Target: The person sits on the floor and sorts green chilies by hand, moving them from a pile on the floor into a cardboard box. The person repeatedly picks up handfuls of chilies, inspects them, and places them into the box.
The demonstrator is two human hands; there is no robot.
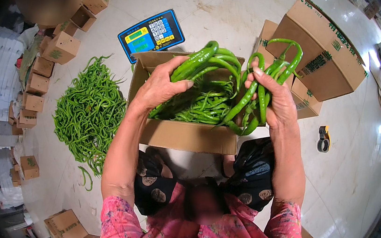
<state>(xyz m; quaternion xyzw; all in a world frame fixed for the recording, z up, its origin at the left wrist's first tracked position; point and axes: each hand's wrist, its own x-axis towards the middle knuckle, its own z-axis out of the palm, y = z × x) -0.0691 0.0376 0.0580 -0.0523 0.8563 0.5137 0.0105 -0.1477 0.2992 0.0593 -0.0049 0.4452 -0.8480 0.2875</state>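
My left hand (164,82) grips a thick bundle of long green chili peppers (197,61) above the left side of an open cardboard box (188,134). At the box's right side, my right hand (274,93) holds several curled green peppers (248,102), their ends hooking up past the fingers and down over the box rim. Inside the box lie more green peppers (209,107), partly in shadow and partly hidden by the bundle. Just beyond the box's back left corner is a blue-rimmed digital scale display (151,35) with a keypad.
A large heap of green peppers (88,114) covers the tiled floor at left. Large printed cardboard cartons (318,52) stand at the back right. A tape dispenser (324,138) lies on the right-hand floor. Small cardboard boxes (61,48) line the far left, near a blurred round shape.
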